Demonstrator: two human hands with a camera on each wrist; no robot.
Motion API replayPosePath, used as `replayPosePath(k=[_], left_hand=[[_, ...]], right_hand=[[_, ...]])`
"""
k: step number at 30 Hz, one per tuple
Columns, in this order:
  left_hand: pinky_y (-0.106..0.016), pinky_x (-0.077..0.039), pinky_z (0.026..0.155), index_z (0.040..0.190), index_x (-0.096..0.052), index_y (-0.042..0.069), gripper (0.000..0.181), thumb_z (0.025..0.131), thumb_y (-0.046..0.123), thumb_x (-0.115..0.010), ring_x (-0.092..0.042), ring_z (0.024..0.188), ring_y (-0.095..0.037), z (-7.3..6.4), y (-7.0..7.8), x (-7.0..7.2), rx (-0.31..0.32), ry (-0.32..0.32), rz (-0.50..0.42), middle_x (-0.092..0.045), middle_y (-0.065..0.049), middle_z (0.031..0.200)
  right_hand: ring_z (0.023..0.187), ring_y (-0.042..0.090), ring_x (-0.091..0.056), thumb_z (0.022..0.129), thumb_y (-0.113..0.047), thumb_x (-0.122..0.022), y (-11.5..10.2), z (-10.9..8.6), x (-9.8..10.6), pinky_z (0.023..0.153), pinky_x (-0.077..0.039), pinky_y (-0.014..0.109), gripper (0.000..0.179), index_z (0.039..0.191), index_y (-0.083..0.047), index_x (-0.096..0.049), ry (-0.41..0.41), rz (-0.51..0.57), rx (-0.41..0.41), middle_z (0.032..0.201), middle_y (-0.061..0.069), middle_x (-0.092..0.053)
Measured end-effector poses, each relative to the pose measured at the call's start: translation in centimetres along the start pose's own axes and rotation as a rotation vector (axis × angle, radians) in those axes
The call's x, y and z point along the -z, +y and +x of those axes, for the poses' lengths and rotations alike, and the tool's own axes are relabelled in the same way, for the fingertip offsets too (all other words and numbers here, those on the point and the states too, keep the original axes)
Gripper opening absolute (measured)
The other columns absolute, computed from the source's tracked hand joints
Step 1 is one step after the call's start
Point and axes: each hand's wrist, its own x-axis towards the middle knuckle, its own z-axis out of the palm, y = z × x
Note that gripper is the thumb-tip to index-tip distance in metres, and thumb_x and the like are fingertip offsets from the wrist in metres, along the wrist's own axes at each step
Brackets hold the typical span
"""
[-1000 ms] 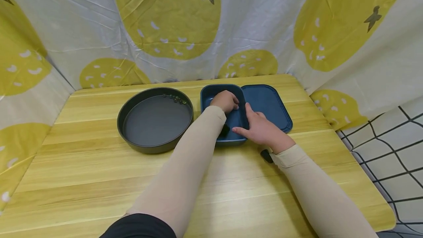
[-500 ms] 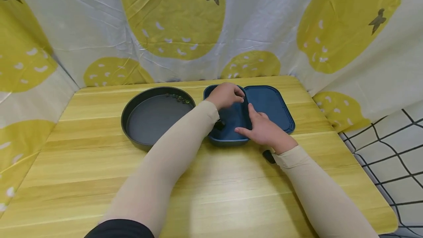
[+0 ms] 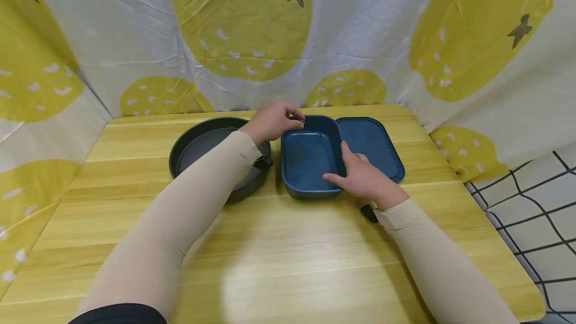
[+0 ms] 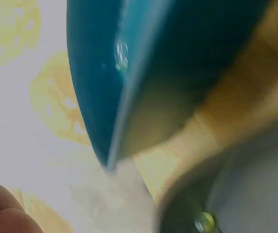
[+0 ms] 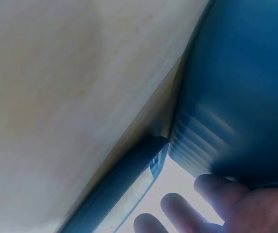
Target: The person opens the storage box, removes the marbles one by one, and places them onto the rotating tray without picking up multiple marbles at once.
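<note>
My left hand point(image 3: 271, 123) hovers between the round dark pan point(image 3: 176, 156) and the blue rectangular food container point(image 3: 310, 195). Its thumb and fingertips pinch a small marble point(image 3: 303, 120), mostly hidden by the fingers. In the left wrist view only the edge of this hand shows. Another clear marble point(image 3: 319, 134) lies near the container's far wall. One greenish marble point(image 4: 205, 222) shows inside the pan; my left forearm covers much of the pan. With the thumb over the rim and the fingers outside, my right hand point(image 3: 366, 179) holds the container's right side.
A flat blue lid point(image 3: 371, 139) lies on the wooden table point(image 3: 288, 259) just right of the container. Behind the table hangs a white cloth point(image 3: 355, 24) with yellow fruit print. A black wire grid point(image 3: 535, 224) stands past the right edge.
My left hand has risen out of the container with a marble and moved left toward the pan, uncovering the container's inside. The right hand keeps its place on the container.
</note>
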Motion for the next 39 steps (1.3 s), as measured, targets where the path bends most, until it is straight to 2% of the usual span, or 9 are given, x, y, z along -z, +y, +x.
replayPosePath(k=[5, 10, 14, 18, 20, 26, 31, 39], left_hand=[[-0.038, -0.045, 0.071, 0.129, -0.076, 0.018, 0.030, 0.104, 0.033, -0.068, -0.050, 0.079, -0.023, -1.4, -2.3, 1.5, 0.047, 0.018, -0.024, -0.067, -0.004, 0.117], [-0.036, -0.045, 0.066, 0.131, -0.075, 0.021, 0.031, 0.105, 0.036, -0.067, -0.048, 0.070, -0.021, -2.5, -4.7, 2.7, 0.115, 0.041, -0.026, -0.068, -0.006, 0.117], [-0.038, -0.048, 0.072, 0.131, -0.075, 0.021, 0.031, 0.105, 0.036, -0.067, -0.055, 0.081, -0.024, -3.3, -6.2, 3.3, 0.146, 0.060, -0.023, -0.068, -0.006, 0.128], [-0.042, -0.052, 0.088, 0.130, -0.075, 0.018, 0.031, 0.105, 0.035, -0.067, -0.064, 0.109, -0.030, -4.1, -7.4, 3.6, 0.167, 0.074, -0.028, -0.067, -0.006, 0.137], [-0.045, -0.054, 0.093, 0.131, -0.074, 0.017, 0.032, 0.105, 0.034, -0.067, -0.067, 0.115, -0.031, -4.4, -8.1, 3.7, 0.176, 0.075, -0.035, -0.068, -0.007, 0.137], [-0.048, -0.053, 0.100, 0.129, -0.075, 0.017, 0.030, 0.104, 0.032, -0.069, -0.065, 0.121, -0.028, -5.1, -9.9, 4.0, 0.194, 0.088, -0.032, -0.073, -0.006, 0.129], [-0.051, -0.052, 0.102, 0.131, -0.075, 0.015, 0.031, 0.105, 0.030, -0.069, -0.062, 0.128, -0.030, -5.6, -10.8, 4.1, 0.201, 0.100, -0.032, -0.069, -0.006, 0.137], [-0.052, -0.052, 0.102, 0.133, -0.074, 0.014, 0.034, 0.104, 0.031, -0.069, -0.062, 0.128, -0.031, -6.1, -11.9, 4.2, 0.223, 0.114, -0.037, -0.066, -0.010, 0.142]], right_hand=[[0.159, 0.050, -0.014, 0.094, -0.079, -0.055, 0.1, 0.1, -0.1, 0.123, -0.029, 0.068, 0.123, 0.168, -0.006, 0.011, 0.006, 0.005, 0.006, 0.176, 0.024, -0.009], [0.159, 0.050, -0.014, 0.094, -0.078, -0.056, 0.2, 0.1, -0.2, 0.123, -0.030, 0.067, 0.123, 0.168, -0.006, 0.012, 0.011, 0.009, 0.012, 0.176, 0.024, -0.009], [0.159, 0.050, -0.014, 0.094, -0.078, -0.056, 0.3, 0.1, -0.2, 0.123, -0.030, 0.068, 0.124, 0.168, -0.006, 0.012, 0.015, 0.008, 0.011, 0.176, 0.025, -0.010], [0.159, 0.050, -0.014, 0.095, -0.076, -0.057, 0.2, 0.0, -0.2, 0.123, -0.030, 0.067, 0.123, 0.168, -0.005, 0.012, 0.016, 0.010, 0.009, 0.175, 0.025, -0.011], [0.159, 0.050, -0.014, 0.095, -0.076, -0.058, 0.1, 0.0, -0.2, 0.123, -0.031, 0.067, 0.123, 0.168, -0.005, 0.012, 0.016, 0.011, 0.008, 0.175, 0.025, -0.011], [0.159, 0.050, -0.015, 0.095, -0.076, -0.058, 0.1, 0.0, -0.2, 0.122, -0.030, 0.068, 0.123, 0.168, -0.005, 0.012, 0.015, 0.011, 0.011, 0.175, 0.025, -0.011], [0.159, 0.050, -0.014, 0.095, -0.076, -0.057, 0.1, 0.0, -0.2, 0.123, -0.030, 0.068, 0.123, 0.168, -0.005, 0.012, 0.012, 0.013, 0.017, 0.176, 0.024, -0.010], [0.159, 0.050, -0.014, 0.095, -0.076, -0.057, 0.1, 0.1, -0.3, 0.123, -0.030, 0.067, 0.123, 0.168, -0.005, 0.012, 0.012, 0.013, 0.016, 0.176, 0.023, -0.009]])
